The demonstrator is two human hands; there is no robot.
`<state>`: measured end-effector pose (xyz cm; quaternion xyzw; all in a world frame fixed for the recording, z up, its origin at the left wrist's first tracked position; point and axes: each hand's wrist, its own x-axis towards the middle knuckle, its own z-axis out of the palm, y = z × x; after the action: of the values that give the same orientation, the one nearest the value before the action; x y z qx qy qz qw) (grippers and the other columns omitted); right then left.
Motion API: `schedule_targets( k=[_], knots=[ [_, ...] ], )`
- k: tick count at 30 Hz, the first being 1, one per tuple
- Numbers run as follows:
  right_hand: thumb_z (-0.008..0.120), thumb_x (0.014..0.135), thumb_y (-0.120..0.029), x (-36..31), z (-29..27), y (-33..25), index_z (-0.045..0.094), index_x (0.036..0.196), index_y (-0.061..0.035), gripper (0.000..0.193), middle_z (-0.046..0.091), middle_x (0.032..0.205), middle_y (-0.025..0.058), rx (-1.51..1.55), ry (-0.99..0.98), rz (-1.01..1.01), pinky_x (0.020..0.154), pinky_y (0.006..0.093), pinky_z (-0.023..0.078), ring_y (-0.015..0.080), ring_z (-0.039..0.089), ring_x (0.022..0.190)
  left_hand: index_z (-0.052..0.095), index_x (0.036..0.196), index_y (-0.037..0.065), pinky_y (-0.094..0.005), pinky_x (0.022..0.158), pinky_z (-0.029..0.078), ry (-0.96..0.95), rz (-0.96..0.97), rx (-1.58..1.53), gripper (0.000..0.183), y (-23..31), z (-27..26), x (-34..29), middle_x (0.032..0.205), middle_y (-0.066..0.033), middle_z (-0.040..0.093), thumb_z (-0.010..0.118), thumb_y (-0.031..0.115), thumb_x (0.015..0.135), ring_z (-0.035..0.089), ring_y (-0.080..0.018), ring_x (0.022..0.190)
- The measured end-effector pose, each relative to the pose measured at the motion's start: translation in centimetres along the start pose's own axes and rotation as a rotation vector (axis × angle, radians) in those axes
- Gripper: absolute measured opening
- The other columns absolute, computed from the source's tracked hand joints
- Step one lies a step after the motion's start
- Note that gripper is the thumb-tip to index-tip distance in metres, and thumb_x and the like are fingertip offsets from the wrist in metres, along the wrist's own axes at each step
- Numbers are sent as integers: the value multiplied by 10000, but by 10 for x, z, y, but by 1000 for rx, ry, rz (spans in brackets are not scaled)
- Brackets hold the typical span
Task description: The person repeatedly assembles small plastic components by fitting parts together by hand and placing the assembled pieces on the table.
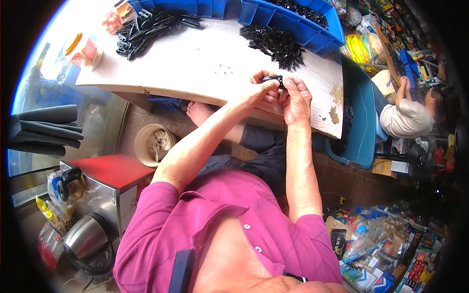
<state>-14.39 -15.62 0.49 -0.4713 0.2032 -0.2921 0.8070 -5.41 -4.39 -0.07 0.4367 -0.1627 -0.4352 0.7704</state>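
Black plastic part (278,79), head view: held up at 1 o'clock from the picture's middle, between the hands, over the near side of the pale surface (195,63). Main risk, my judgement: it is small and partly covered by fingers, so a push off-line could make it slip or spring out. Dropped at 12 o'clock from the hands, it could be lost among the heap of small black pieces (273,44); at 6 o'clock, it could go over the surface's edge to the floor. Too much squeeze might also bend or crack it. Grip: left hand (259,88) pinches the part, thumb and fingers closed about it, little gap. Right hand (297,100) has fingers bunched at the 3 o'clock end; cannot tell if they clasp it or merely touch.
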Motion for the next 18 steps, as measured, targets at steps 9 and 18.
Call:
schedule_targets(
  k=[9,18],
  knots=[
    [722,832,-93,2,1,1,667,879,-60,80,621,700,-12,-78,-5,-24,496,216,437,54,456,467,585,902,47,-212,564,546,105,-23,-26,168,16,14,-5,754,-36,625,657,198,892,622,-84,620],
    [725,847,-252,-1,9,-12,644,838,-38,229,559,656,-9,-242,-46,126,425,221,373,55,424,446,584,876,44,-220,538,535,210,26,-81,121,9,11,-1,711,-32,601,628,157,869,582,-91,545]
  ],
)
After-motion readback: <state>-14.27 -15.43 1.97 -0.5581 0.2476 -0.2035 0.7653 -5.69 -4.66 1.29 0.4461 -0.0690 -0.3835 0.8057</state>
